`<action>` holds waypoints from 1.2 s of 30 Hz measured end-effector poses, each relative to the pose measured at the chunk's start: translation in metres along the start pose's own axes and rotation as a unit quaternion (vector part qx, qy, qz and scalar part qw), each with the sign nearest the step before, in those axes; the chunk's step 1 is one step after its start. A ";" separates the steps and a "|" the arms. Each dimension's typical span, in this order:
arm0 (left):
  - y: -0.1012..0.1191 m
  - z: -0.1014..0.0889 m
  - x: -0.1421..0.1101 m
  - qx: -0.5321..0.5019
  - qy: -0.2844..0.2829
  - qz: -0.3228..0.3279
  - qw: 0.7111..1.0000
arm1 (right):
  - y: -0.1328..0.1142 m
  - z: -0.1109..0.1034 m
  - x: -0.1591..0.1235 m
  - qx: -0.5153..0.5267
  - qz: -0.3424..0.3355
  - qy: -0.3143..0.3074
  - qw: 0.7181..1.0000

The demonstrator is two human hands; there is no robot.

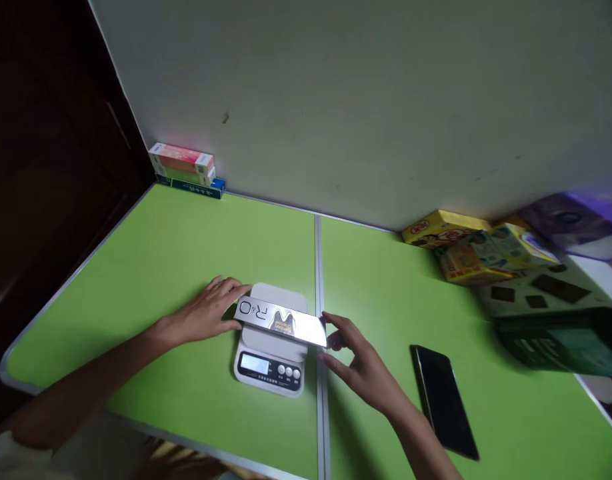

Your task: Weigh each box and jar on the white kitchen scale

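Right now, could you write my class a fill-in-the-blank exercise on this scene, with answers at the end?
The silver box lies across a kitchen scale on a ____ tabletop. The left hand and right hand are at opposite ____ of that box. To the right of the right hand lies a black ____.

Missing words: green; ends; smartphone.

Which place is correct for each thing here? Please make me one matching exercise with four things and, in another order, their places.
1. Silver box
2. Phone
3. Pink-and-white box
4. Scale

A. On top of other boxes
B. Under the silver box
C. Flat on the green table, dark screen up
D. Between left hand and right hand

Pairs: 1-D, 2-C, 3-A, 4-B
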State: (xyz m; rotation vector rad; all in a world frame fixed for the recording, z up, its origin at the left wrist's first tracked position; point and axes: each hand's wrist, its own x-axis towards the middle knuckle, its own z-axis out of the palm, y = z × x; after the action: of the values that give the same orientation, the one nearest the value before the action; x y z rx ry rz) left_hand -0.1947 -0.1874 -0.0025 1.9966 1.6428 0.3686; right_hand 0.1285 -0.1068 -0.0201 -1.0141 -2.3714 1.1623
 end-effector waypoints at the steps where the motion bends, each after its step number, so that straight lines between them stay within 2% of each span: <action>1: -0.001 0.001 0.002 -0.004 0.000 0.000 1.000 | 0.001 0.002 0.002 -0.004 0.000 0.002 1.000; 5: -0.006 0.004 0.006 -0.036 0.003 0.010 0.999 | 0.001 0.007 0.006 -0.021 0.016 0.005 1.000; 7: -0.008 0.000 0.006 -0.063 0.002 0.018 0.998 | -0.002 0.006 0.011 -0.026 0.021 -0.003 0.999; 9: -0.013 -0.013 0.005 -0.094 0.006 0.012 0.995 | -0.008 0.002 0.025 -0.033 0.006 -0.008 0.999; 11: -0.022 -0.034 0.006 -0.123 0.034 -0.007 0.992 | -0.018 -0.002 0.054 -0.044 -0.030 0.002 0.999; 13: -0.039 -0.061 0.013 -0.137 0.106 -0.032 0.984 | -0.032 -0.003 0.099 -0.049 -0.070 0.026 0.996; 15: -0.064 -0.092 0.027 -0.127 0.212 -0.049 0.968 | -0.050 0.002 0.160 -0.039 -0.107 0.049 0.992; 17: -0.097 -0.124 0.049 -0.118 0.338 -0.079 0.930 | -0.072 0.012 0.230 -0.020 -0.142 0.068 0.987; 19: -0.134 -0.155 0.075 -0.126 0.448 -0.129 0.875 | -0.095 0.026 0.300 -0.021 -0.178 0.095 0.979; 22: -0.188 -0.197 0.108 -0.124 0.528 -0.184 0.820 | -0.129 0.049 0.387 -0.037 -0.177 0.126 0.975; 25: -0.232 -0.226 0.129 -0.116 0.566 -0.205 0.790 | -0.150 0.068 0.441 -0.045 -0.174 0.146 0.973; 27: -0.253 -0.235 0.138 -0.119 0.576 -0.212 0.780 | -0.155 0.078 0.460 -0.052 -0.168 0.158 0.972; 30: -0.275 -0.237 0.151 -0.123 0.576 -0.223 0.776 | -0.150 0.087 0.475 -0.064 -0.150 0.167 0.972; 36: -0.288 -0.225 0.166 -0.100 0.567 -0.247 0.779 | -0.133 0.089 0.485 -0.069 -0.141 0.151 0.976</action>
State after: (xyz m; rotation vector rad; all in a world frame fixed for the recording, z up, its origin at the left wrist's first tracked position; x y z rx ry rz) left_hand -0.5113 0.0590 0.0045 1.0321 2.5353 1.6705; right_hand -0.3209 0.1329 0.0146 -0.7946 -2.2778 0.6967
